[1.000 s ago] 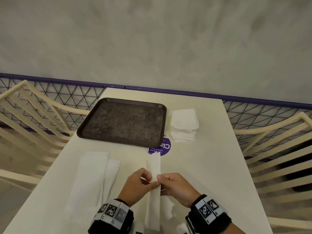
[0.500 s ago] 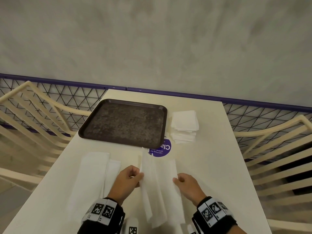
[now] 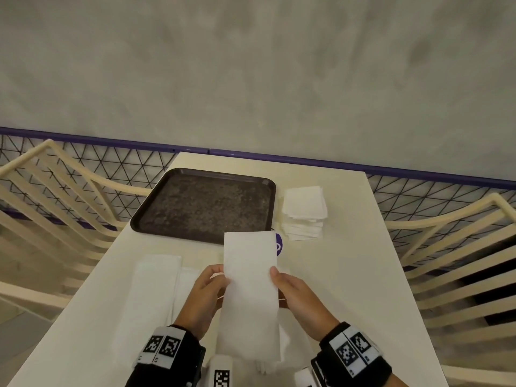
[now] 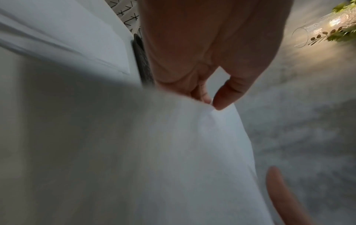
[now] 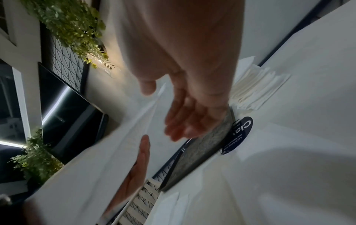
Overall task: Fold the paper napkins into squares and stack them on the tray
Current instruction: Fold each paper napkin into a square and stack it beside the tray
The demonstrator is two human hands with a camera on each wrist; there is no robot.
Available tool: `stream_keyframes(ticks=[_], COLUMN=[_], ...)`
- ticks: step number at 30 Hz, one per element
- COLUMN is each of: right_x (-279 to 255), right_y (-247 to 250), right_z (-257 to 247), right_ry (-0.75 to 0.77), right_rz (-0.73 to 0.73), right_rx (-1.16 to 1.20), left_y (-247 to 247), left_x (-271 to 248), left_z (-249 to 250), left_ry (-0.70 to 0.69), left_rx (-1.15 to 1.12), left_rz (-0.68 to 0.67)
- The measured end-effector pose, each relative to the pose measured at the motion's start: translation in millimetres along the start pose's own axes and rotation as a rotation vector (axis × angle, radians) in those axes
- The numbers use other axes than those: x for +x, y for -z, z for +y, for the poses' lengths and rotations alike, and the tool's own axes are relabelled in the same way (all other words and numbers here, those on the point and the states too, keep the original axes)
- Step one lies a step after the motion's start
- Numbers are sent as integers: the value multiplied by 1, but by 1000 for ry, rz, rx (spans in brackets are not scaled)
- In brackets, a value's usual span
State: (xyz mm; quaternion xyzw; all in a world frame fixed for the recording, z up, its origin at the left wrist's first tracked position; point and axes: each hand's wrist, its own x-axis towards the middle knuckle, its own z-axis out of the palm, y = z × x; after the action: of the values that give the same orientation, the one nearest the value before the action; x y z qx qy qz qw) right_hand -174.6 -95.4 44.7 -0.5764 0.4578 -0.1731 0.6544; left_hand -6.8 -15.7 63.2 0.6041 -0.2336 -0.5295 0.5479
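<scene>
A white paper napkin (image 3: 250, 291) is spread as one long rectangle above the table's near edge. My left hand (image 3: 220, 277) pinches its left edge between thumb and fingertips (image 4: 221, 102), and the napkin (image 4: 192, 152) hangs below them. My right hand (image 3: 275, 275) holds the right edge, thumb on top and fingers (image 5: 181, 124) underneath. The dark brown tray (image 3: 206, 202) lies beyond the napkin with nothing on it. A stack of square folded napkins (image 3: 304, 210) sits to the tray's right.
Long unfolded napkins (image 3: 156, 289) lie on the cream table (image 3: 349, 275) to the left of my hands. A purple round sticker (image 3: 278, 245) peeks out by the tray's near right corner. Cream slatted chairs (image 3: 446, 247) flank the table, with a mesh railing (image 3: 111, 166) behind.
The napkin was a narrow strip pinched at its middle. My hands moved apart and opened it into a wide flat rectangle, now held by both long edges.
</scene>
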Motion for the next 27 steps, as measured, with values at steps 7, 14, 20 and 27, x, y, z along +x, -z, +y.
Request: stream_keyframes(ticks=[7, 14, 20, 27], right_x=[-9, -14, -18, -17], right_y=[6, 20, 22, 26], right_z=[-6, -10, -16, -10], right_ry=[107, 93, 135, 180], right_rz=[-49, -93, -82, -30], right_rx=[186, 214, 220, 205], left_y=[-2, 3, -1, -2], left_x=[-5, -6, -8, -10], left_z=[2, 4, 10, 13], left_ry=[3, -129, -201, -195], left_rx=[130, 196, 192, 169], left_rz=[-94, -127, -144, -178])
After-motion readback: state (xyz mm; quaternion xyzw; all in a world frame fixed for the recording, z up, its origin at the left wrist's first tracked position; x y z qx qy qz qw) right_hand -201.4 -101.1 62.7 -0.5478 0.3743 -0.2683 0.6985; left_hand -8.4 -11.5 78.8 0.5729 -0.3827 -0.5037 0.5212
